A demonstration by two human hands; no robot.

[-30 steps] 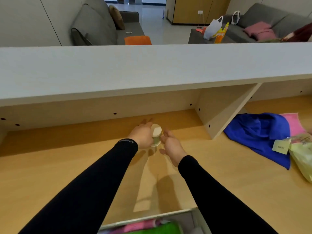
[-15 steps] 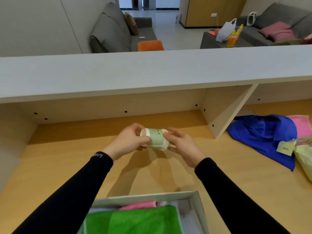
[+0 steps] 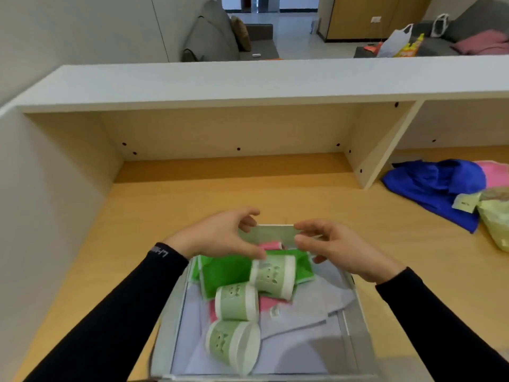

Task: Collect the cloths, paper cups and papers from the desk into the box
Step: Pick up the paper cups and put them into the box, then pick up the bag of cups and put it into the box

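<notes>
Desk (image 3: 154, 213): a blue cloth (image 3: 432, 186) and a pink cloth (image 3: 495, 175) were seen at the far right.
Box (image 3: 355, 312): placed at the near edge, lined with a green cloth (image 3: 225, 271).
Paper cups (image 3: 237, 301): three were lying sideways inside.
Left hand (image 3: 217, 235): held spread, empty, above the top cup.
Right hand (image 3: 338, 246): likewise spread, nothing gripped.

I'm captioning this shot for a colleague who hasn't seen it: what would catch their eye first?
Probably the three green paper cups lying on their sides in the box near the desk's front edge, atop a green cloth. Both hands, left hand and right hand, hover open just above them. At far right, a blue cloth sits crumpled on the desk.
</notes>
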